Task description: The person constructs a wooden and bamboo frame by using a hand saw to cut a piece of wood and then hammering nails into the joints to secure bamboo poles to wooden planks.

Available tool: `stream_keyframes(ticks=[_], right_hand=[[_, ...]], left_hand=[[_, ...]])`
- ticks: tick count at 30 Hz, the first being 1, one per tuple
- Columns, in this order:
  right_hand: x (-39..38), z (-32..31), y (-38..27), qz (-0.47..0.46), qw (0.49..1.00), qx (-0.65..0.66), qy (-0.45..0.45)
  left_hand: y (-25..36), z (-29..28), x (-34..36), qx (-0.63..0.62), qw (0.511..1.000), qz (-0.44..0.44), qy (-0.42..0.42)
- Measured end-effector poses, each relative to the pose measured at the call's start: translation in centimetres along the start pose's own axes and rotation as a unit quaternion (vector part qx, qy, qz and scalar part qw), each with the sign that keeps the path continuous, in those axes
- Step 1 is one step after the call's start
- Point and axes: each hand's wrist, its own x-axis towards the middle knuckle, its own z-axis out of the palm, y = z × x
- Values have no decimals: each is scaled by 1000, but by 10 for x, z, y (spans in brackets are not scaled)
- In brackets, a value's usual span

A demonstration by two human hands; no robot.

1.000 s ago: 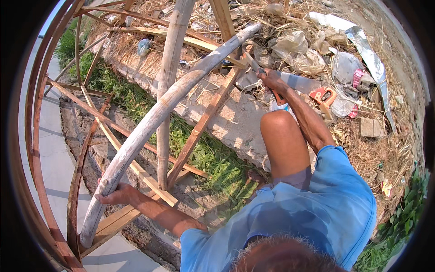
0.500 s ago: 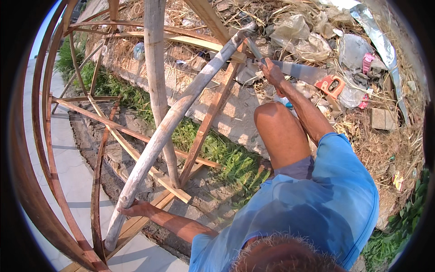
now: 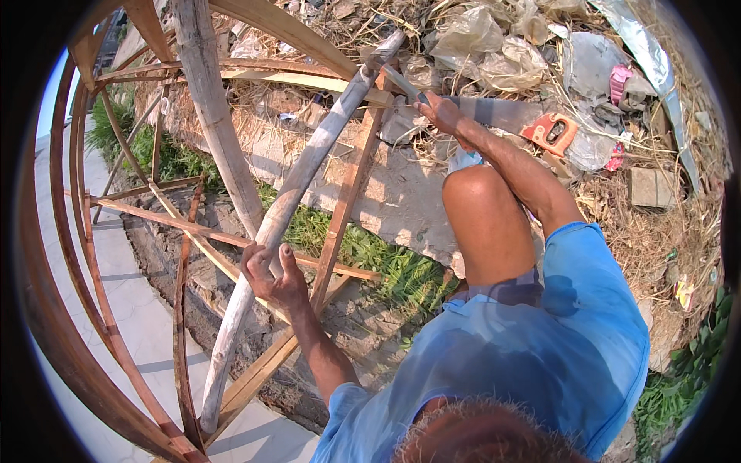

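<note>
A grey, weathered wooden pole (image 3: 312, 158) slants across the timber frame, its upper end near a joint of brown battens. My left hand (image 3: 276, 282) is at the middle of this pole, fingers bent and apart across it and thumb raised clear. My right hand (image 3: 440, 114) is closed round the dark grip of a tool with a straight grey metal shaft (image 3: 400, 82). The tool's far end reaches the pole's upper end; its shape there is unclear. Beyond my right hand lies a handsaw with an orange handle (image 3: 553, 135).
A second upright pole (image 3: 216, 108) and thin curved battens (image 3: 69, 224) make up the frame on the left. Crumpled plastic sheets (image 3: 478, 38), straw and a block (image 3: 652, 187) lie at the right. Green weeds (image 3: 386, 266) grow beside the concrete slab (image 3: 370, 185).
My left hand has moved from the pole's lower end up to its middle, and its fingers have loosened. My right hand still holds the tool at the upper end. The view has shifted slightly.
</note>
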Motion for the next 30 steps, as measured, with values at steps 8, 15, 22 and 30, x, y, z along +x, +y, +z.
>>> stream_keyframes(ticks=[8, 15, 22, 30], right_hand=[[5, -54, -6, 15, 997, 32, -73], [-62, -138, 0, 211, 954, 211, -27], [-149, -252, 56, 254, 940, 142, 178], [-251, -300, 68, 194, 903, 129, 360]], left_hand=[[-23, 92, 44, 269, 897, 140, -323], [-27, 93, 42, 329, 876, 108, -336], [-23, 96, 45, 330, 876, 125, -330], [-25, 90, 40, 261, 916, 153, -264]])
